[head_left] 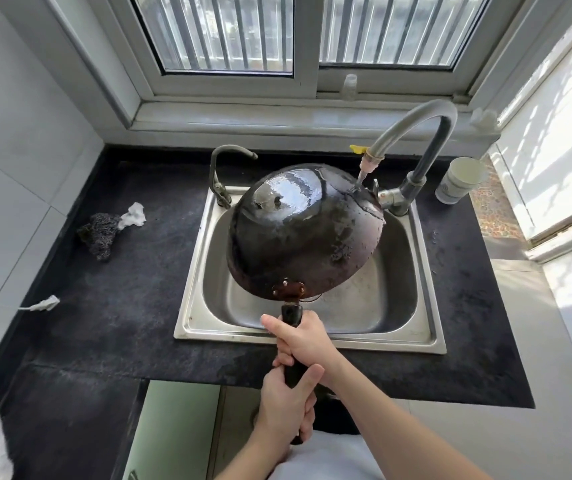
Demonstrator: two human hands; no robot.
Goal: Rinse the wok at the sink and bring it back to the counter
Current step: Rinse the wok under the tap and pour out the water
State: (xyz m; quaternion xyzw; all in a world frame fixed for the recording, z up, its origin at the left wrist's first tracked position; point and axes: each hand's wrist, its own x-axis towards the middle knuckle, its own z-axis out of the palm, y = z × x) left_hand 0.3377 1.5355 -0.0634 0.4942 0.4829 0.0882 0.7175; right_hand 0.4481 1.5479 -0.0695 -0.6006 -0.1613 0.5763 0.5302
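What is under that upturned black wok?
The basin of the steel sink: its bare floor shows in front and right of the wok. The wok hides the rest, so any drain there cannot be seen.

Wok (307, 230) upturned over the sink (191, 306)
Its blackened underside (wet, glossy) faced up, handle (291, 311) pointing toward the near rim.
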